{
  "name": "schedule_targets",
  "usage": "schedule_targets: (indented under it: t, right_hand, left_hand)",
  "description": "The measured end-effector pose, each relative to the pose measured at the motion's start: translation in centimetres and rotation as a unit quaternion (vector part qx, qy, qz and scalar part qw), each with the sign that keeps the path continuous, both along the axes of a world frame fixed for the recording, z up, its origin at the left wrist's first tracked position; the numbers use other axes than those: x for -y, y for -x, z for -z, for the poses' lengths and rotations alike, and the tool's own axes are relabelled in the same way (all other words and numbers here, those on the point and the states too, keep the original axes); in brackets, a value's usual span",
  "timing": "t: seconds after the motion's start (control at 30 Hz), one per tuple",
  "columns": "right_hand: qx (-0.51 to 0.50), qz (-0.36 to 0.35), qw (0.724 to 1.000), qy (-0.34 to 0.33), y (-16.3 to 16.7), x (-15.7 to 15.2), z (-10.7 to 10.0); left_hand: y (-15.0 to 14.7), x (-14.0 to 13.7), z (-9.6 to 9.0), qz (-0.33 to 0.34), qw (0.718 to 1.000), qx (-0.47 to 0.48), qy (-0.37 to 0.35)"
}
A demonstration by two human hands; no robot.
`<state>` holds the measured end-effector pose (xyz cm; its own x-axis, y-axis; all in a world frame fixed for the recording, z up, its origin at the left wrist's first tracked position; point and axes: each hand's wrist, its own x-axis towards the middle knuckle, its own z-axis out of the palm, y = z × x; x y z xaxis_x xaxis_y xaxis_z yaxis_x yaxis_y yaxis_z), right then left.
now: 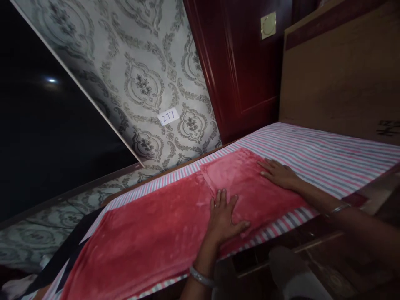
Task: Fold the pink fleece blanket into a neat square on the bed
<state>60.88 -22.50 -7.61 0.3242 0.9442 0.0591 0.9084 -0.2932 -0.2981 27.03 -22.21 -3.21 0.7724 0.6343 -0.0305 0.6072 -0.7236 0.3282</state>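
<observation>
A red plush cloth (150, 225), perhaps a small blanket, lies spread on a striped cover (312, 154). Its right part is doubled over, with a lighter patch and a seam running across near the fold's edge. My left hand (223, 221) rests on that seam, fingers apart and palm down. Flat on the far right end of the red cloth is my right hand (279, 173), its fingers stretched out. Both wrists wear a silver bangle. Neither hand grips anything.
Behind the table stands a patterned wall with a paper label (168, 116) reading 277. A large dark screen (56, 125) is at the left. To the right are a dark red wooden panel (243, 62) and a big cardboard box (340, 71).
</observation>
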Motion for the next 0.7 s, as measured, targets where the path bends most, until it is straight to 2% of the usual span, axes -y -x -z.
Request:
schedule_targets:
  t: [0.13, 0.43, 0.57, 0.63, 0.7]
  right_hand:
    - [0.005, 0.006, 1.0, -0.021, 0.5, 0.5, 0.3]
    - [-0.014, 0.012, 1.0, -0.011, 0.8, 1.1, -1.7]
    - [0.008, -0.004, 1.0, -0.024, 1.7, 3.6, -2.4]
    - [0.031, -0.021, 0.999, -0.033, 2.8, 5.1, -2.7]
    - [0.049, -0.026, 0.998, -0.037, 4.0, 6.2, -2.6]
  left_hand:
    - [0.0, 0.0, 0.1, -0.003, 1.0, 0.009, -0.004]
    - [0.3, -0.5, 0.7, -0.005, 1.0, 0.021, -0.014]
    - [0.0, -0.2, -0.6, -0.017, 0.999, 0.028, -0.006]
    - [-1.1, 0.6, -1.6, -0.039, 0.998, 0.047, -0.035]
    - [-2.7, 1.6, -2.5, -0.027, 0.994, 0.072, -0.077]
